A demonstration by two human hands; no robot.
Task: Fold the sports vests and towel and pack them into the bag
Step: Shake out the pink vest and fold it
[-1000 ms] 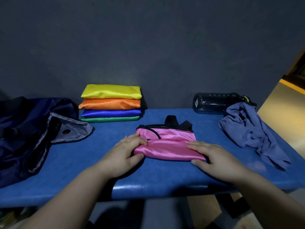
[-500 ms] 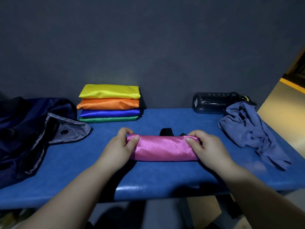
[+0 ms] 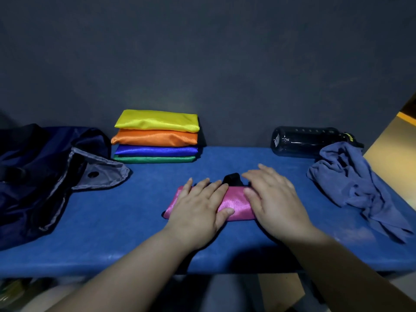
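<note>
Left hand (image 3: 198, 210) and right hand (image 3: 272, 199) press flat, fingers straight, on the folded shiny pink vest (image 3: 235, 200).

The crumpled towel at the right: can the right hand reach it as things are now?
Probably yes. The right hand lies flat on the pink vest, and only bare blue table separates it from the towel.

I see a dark grey wall (image 3: 202, 52) behind the blue table (image 3: 112, 233); the light is dim, and a tan panel (image 3: 391, 140) stands far right.
</note>
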